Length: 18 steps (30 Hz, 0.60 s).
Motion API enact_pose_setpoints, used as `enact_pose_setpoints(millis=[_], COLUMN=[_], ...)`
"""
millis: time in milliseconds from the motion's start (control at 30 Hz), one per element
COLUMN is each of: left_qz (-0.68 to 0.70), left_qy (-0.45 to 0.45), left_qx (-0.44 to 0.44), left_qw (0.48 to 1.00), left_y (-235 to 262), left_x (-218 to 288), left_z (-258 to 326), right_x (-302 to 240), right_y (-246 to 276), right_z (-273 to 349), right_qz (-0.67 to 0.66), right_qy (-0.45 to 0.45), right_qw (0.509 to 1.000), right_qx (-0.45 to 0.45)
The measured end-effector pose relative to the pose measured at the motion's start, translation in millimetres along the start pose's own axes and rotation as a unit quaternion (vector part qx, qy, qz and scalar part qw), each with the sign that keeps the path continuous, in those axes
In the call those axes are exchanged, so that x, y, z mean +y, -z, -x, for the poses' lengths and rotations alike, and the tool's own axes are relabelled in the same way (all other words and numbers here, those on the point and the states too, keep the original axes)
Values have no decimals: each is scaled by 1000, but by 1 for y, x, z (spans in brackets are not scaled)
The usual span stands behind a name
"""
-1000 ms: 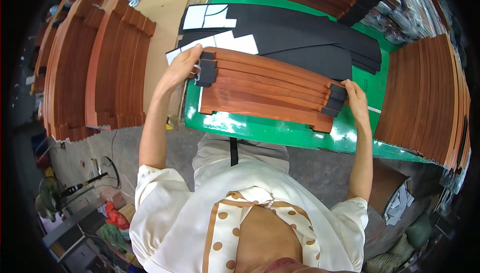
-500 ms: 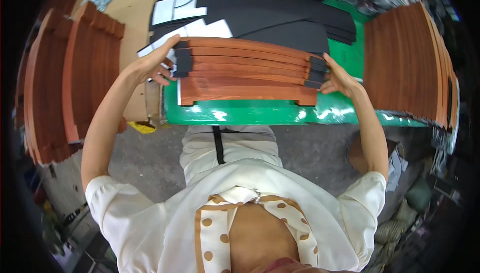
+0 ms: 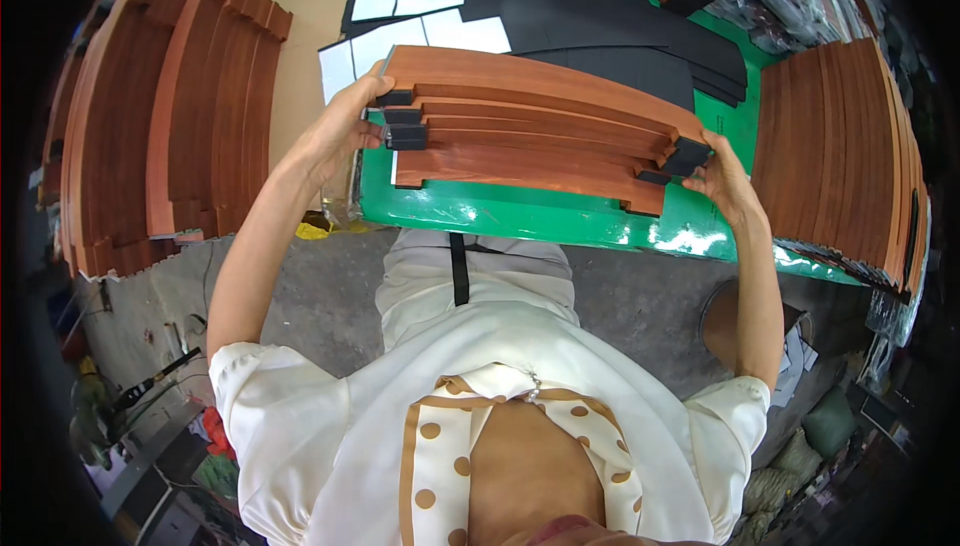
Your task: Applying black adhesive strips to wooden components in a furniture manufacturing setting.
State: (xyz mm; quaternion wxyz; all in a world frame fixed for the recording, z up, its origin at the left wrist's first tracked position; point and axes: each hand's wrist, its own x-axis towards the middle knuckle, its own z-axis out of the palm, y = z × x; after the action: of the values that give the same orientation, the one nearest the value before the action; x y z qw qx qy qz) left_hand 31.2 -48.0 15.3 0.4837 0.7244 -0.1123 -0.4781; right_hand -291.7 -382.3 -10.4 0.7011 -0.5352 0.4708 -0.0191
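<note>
The green table (image 3: 520,216) stands over a grey concrete floor (image 3: 320,296), with black sheets (image 3: 600,21) and white sheets (image 3: 400,41) lying toward its far edge and more brown boards (image 3: 840,146) stacked at its right edge. Both hands grip a stack of brown wooden boards (image 3: 530,131) above the table's near edge, the left hand (image 3: 345,126) closed on its left end, the right hand (image 3: 722,181) on its right end. Further boards (image 3: 190,116) pile up on the left, their far ends cut off by the picture's dark rim.

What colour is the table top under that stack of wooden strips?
Bright glossy green table top, seen in the head view, below the reddish-brown stack.
</note>
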Motion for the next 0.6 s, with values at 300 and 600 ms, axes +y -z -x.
enact_pose_setpoints(millis=[300, 600], left_qz=[8, 18], left_qy=[-46, -110], left_qx=[26, 36], left_qw=[999, 993], left_y=[-6, -10], left_x=[-15, -52], left_z=[28, 37], right_x=[11, 11], right_y=[-18, -22], right_z=[19, 17], right_qz=[72, 27], right_qy=[26, -8], right_qw=[997, 999], right_qx=[19, -15])
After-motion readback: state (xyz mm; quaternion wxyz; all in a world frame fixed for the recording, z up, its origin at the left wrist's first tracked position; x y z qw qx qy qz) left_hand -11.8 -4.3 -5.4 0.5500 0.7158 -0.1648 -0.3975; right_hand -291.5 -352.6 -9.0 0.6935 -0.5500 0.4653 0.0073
